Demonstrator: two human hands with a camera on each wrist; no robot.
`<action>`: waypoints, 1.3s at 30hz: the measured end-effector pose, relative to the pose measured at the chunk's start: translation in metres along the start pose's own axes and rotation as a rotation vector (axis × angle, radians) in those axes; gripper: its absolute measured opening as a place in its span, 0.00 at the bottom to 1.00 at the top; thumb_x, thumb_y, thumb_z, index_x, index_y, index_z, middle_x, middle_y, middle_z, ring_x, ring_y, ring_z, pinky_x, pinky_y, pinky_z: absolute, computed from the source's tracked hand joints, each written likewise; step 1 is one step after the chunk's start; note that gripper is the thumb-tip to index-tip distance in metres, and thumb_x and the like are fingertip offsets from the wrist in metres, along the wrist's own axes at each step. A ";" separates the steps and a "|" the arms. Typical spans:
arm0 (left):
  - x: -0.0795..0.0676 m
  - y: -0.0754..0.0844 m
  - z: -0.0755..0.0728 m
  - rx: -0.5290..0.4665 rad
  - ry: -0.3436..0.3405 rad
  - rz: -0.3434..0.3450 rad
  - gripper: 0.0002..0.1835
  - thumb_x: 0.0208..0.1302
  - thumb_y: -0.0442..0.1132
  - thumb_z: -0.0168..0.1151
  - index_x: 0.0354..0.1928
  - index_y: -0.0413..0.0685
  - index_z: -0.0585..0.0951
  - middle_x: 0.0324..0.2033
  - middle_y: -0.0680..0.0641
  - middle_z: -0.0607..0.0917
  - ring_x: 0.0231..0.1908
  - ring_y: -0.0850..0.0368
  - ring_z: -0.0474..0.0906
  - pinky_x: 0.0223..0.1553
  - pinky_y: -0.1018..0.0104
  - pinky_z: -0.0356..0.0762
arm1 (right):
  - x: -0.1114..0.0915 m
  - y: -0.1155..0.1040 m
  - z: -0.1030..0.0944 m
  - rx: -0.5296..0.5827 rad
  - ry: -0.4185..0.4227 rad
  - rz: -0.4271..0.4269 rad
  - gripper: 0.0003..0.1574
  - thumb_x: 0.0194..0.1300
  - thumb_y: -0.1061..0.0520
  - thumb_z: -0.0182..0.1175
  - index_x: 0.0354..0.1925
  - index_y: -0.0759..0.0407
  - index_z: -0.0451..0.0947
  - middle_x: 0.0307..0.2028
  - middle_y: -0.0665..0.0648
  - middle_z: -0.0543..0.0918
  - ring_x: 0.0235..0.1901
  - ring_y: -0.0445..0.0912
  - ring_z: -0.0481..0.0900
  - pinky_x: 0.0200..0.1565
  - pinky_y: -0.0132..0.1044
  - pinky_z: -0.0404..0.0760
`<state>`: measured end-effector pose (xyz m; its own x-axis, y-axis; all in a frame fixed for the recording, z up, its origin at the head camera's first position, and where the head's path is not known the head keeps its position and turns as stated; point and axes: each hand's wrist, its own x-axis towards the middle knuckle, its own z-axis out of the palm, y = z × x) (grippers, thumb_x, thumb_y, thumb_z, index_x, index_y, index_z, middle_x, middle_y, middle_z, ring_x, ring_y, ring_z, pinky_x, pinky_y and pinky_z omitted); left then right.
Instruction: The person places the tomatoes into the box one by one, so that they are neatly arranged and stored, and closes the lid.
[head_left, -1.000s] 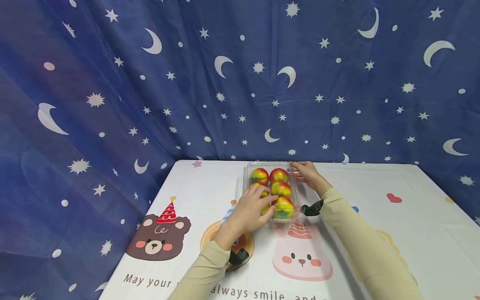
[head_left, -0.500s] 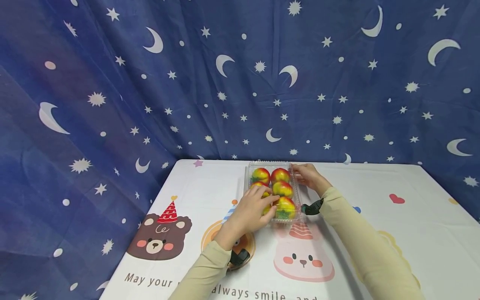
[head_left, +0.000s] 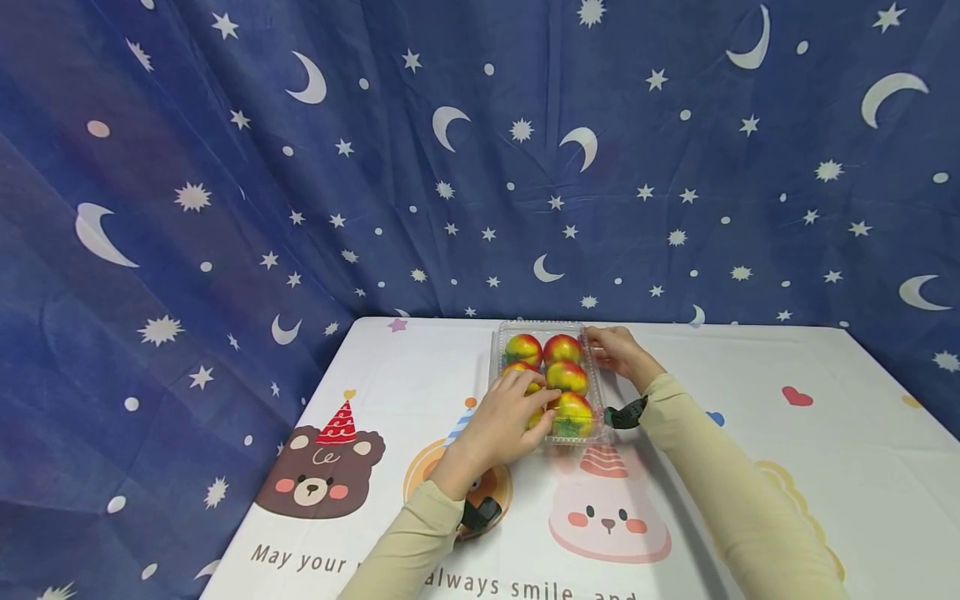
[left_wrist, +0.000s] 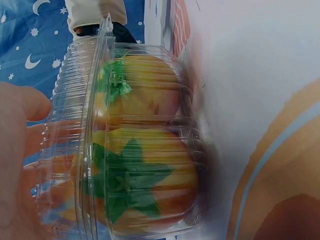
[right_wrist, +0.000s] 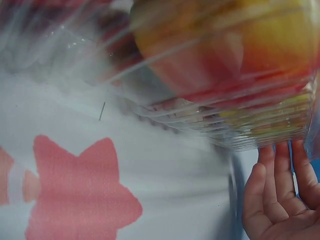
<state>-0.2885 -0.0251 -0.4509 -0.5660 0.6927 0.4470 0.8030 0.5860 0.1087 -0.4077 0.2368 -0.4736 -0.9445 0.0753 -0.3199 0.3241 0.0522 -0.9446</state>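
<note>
A clear plastic clamshell box [head_left: 592, 385] lies on the table with its lid down over several red and yellow fruits [head_left: 567, 377]. In the left wrist view, green star-shaped leaf caps [left_wrist: 125, 180] show on the fruits through the ribbed wall. My left hand [head_left: 510, 421] rests over the lid's near left part, fingers spread and slightly bent. My right hand [head_left: 621, 354] is at the far right corner. Seen from the right wrist, its fingers [right_wrist: 284, 175] are fairly straight and their tips touch the box's edge.
A white cloth [head_left: 420, 362] with printed bears, hearts and lettering covers the table. Behind and to the left hangs a blue curtain [head_left: 480, 208] with moons and stars. Both wrists carry a dark strap-on device [head_left: 626, 414].
The right hand's fingertips have shifted slightly downward at the box's far right corner. My left hand and the box keep their places; the whole head view drifts a little.
</note>
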 end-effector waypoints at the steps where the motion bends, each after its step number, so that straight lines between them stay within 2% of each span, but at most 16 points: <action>1: 0.000 0.000 0.000 0.001 -0.004 -0.001 0.19 0.72 0.49 0.52 0.58 0.55 0.82 0.54 0.49 0.78 0.55 0.53 0.70 0.56 0.57 0.70 | 0.000 0.000 0.000 0.000 -0.001 0.000 0.17 0.72 0.53 0.52 0.48 0.66 0.72 0.36 0.52 0.76 0.30 0.39 0.77 0.35 0.29 0.79; 6: 0.001 0.000 0.001 0.008 0.003 0.008 0.19 0.72 0.48 0.52 0.58 0.55 0.82 0.54 0.48 0.78 0.55 0.53 0.71 0.56 0.57 0.70 | 0.000 0.001 -0.002 0.014 0.001 0.010 0.15 0.72 0.53 0.53 0.46 0.64 0.72 0.36 0.52 0.75 0.29 0.39 0.78 0.35 0.29 0.80; 14: 0.001 0.001 0.001 -0.001 0.000 0.012 0.19 0.72 0.49 0.52 0.58 0.54 0.83 0.53 0.48 0.78 0.54 0.53 0.70 0.56 0.57 0.70 | 0.000 0.001 -0.002 0.023 0.009 0.029 0.15 0.73 0.54 0.52 0.48 0.64 0.71 0.41 0.55 0.72 0.32 0.40 0.76 0.35 0.30 0.79; 21: 0.000 0.003 0.002 -0.010 0.004 0.012 0.18 0.71 0.48 0.53 0.57 0.53 0.83 0.52 0.47 0.79 0.53 0.52 0.71 0.57 0.57 0.69 | 0.001 0.003 -0.001 0.011 0.007 0.029 0.27 0.71 0.54 0.54 0.61 0.70 0.68 0.54 0.61 0.72 0.38 0.43 0.75 0.37 0.30 0.78; 26: 0.000 0.004 0.003 -0.018 -0.001 0.003 0.18 0.71 0.47 0.53 0.57 0.53 0.83 0.52 0.47 0.78 0.53 0.52 0.71 0.57 0.57 0.69 | -0.001 0.005 -0.001 0.004 0.031 0.017 0.27 0.71 0.54 0.54 0.61 0.69 0.68 0.58 0.63 0.72 0.37 0.43 0.76 0.38 0.30 0.78; 30: -0.001 0.001 0.001 -0.030 -0.004 0.004 0.18 0.71 0.48 0.53 0.56 0.52 0.83 0.52 0.48 0.79 0.54 0.52 0.71 0.57 0.57 0.70 | -0.005 0.008 0.001 -0.065 0.026 -0.022 0.33 0.72 0.51 0.52 0.66 0.71 0.64 0.59 0.66 0.72 0.37 0.42 0.77 0.40 0.29 0.78; 33: 0.000 -0.004 -0.002 -0.060 0.007 0.009 0.18 0.70 0.47 0.54 0.55 0.50 0.84 0.52 0.47 0.80 0.54 0.51 0.72 0.56 0.56 0.71 | -0.007 0.008 -0.003 -0.166 0.023 -0.058 0.38 0.73 0.45 0.51 0.69 0.71 0.62 0.60 0.69 0.73 0.37 0.42 0.79 0.42 0.31 0.80; 36: 0.002 -0.011 -0.005 -0.096 0.020 0.004 0.18 0.69 0.48 0.56 0.55 0.49 0.84 0.51 0.48 0.80 0.54 0.52 0.74 0.56 0.56 0.72 | -0.010 0.003 -0.009 -0.246 0.009 -0.119 0.41 0.74 0.40 0.50 0.68 0.71 0.62 0.60 0.72 0.74 0.42 0.49 0.84 0.49 0.40 0.81; 39: 0.004 -0.020 -0.010 -0.123 0.023 -0.007 0.19 0.70 0.48 0.56 0.55 0.47 0.83 0.52 0.48 0.80 0.54 0.52 0.74 0.57 0.56 0.72 | -0.014 -0.006 -0.013 -0.287 -0.020 -0.191 0.42 0.74 0.40 0.50 0.67 0.73 0.62 0.61 0.75 0.72 0.54 0.59 0.80 0.57 0.51 0.76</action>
<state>-0.3045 -0.0382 -0.4423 -0.5680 0.6782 0.4663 0.8169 0.5334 0.2193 -0.3957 0.2487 -0.4625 -0.9895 0.0176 -0.1433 0.1406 0.3419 -0.9292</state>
